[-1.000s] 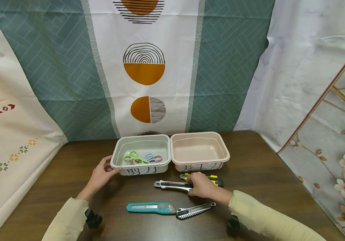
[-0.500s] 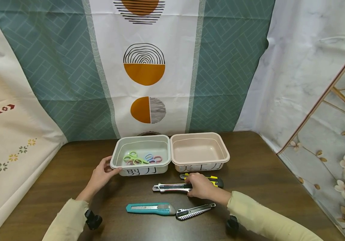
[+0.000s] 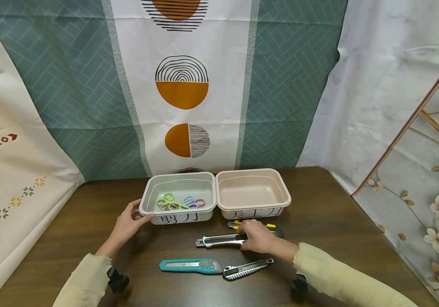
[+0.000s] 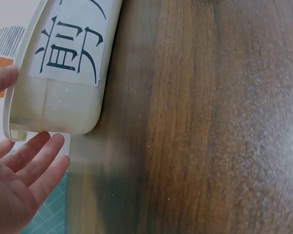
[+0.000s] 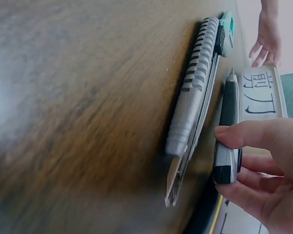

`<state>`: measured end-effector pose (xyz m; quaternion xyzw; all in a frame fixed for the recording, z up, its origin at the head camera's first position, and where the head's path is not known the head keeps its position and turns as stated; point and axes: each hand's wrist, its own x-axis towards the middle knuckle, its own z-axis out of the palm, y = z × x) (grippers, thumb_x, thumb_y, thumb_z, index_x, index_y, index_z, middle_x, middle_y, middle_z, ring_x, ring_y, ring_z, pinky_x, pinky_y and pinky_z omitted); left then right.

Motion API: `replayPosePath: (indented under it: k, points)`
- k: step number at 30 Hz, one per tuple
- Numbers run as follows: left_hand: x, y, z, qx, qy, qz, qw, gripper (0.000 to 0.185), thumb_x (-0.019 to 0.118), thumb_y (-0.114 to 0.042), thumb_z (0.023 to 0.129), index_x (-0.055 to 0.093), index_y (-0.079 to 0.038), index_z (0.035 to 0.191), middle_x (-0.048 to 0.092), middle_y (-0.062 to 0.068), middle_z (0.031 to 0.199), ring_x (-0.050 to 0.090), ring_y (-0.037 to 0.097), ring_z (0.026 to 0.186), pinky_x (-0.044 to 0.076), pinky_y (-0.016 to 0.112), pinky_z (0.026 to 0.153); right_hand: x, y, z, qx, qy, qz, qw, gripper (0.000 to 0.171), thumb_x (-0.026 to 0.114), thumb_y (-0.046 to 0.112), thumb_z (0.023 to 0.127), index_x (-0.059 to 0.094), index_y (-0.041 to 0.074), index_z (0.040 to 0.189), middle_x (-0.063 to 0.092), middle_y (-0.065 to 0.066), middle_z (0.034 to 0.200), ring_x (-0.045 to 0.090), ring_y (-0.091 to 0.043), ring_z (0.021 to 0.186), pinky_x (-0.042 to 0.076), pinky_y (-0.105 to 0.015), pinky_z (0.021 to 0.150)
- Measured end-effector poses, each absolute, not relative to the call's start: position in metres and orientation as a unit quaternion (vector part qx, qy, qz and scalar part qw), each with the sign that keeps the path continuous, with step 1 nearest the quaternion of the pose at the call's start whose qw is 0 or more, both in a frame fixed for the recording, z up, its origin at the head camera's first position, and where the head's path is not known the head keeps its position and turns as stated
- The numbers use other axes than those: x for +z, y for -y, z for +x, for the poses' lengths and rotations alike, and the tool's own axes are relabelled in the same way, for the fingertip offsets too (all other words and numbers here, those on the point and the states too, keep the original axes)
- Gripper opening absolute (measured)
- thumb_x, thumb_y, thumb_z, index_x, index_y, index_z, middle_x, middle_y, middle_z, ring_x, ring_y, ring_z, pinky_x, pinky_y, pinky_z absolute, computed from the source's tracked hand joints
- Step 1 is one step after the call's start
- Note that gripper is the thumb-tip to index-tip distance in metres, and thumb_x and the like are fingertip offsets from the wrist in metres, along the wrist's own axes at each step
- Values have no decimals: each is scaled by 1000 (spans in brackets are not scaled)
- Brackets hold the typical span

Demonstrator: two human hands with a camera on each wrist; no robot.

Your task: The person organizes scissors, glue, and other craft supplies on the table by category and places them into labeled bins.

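Note:
My right hand [image 3: 258, 237] pinches a black and silver box cutter [image 3: 219, 241] by its rear end, thumb on one side and fingers on the other. Its blade end points left in the head view. Behind that hand lies a yellow and black box cutter [image 3: 272, 226], partly hidden. A teal box cutter [image 3: 189, 265] and a silver box cutter [image 5: 194, 92] lie nearer the person, end to end. My left hand [image 3: 128, 221] touches the front left corner of a pale green bin [image 3: 183, 181], thumb at the rim and fingers fairly straight along its side. Several scissors [image 3: 177, 204] lie inside.
A pink bin [image 3: 253, 191] stands right beside the green one. Both carry labels with handwritten characters on their front walls. The bins and cutters are on a dark wooden table [image 3: 319, 213], with patterned curtains [image 3: 288, 85] behind and at the sides.
The held box cutter has rolled and tilted a little, its blade end shifting slightly toward the person. The left hand stays at the green bin.

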<state>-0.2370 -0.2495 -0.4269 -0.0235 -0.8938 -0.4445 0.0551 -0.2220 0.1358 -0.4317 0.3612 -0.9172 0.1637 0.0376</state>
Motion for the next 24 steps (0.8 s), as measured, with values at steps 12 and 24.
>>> replayPosePath:
  k: [12,24]
  points:
    - [-428,249,-236,-444,894,-28,59,71,66,-31,83,31,2,134,56,26,113,57,30,96,45,22,67,-396,-156,-212,182,909,364,90,33,79,9,59,69,1,90,65,-3,85,59,-18,80,46,-31,70]
    - [-427,249,-235,-444,894,-29,60,71,66,-31,83,31,2,135,56,25,113,57,28,93,45,21,66,-359,-184,-229,202,913,333,125,32,77,4,64,67,-1,94,63,-5,86,55,-14,76,46,-29,67]
